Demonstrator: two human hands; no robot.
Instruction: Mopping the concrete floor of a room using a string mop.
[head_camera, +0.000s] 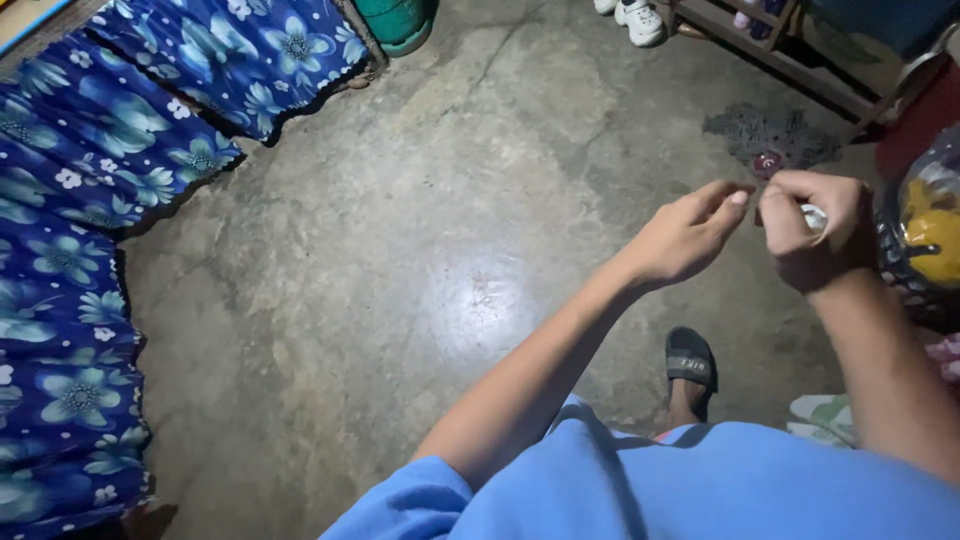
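My right hand (815, 235) is curled into a narrow grip around a small white object (815, 216), of which only a sliver shows between thumb and fingers — too little for me to tell what it is or which way its long axis runs. My left hand (692, 232) sits just beside it, a little to the left in the frame, fingers pinched loosely together with the tips pointing toward the right fist; it holds nothing I can see. So the white thing lies to the right of my left fingertips, nearly touching them, at the right of the frame above the concrete floor (450, 260). Both forearms reach forward from my blue shirt (700, 485), the left one slanting up from the lower middle, the right coming from the lower right edge. Below the hands my foot in a black sandal (690, 362) rests on the floor. A blue flowered cloth (90, 250) fills the left side — well apart from both hands.
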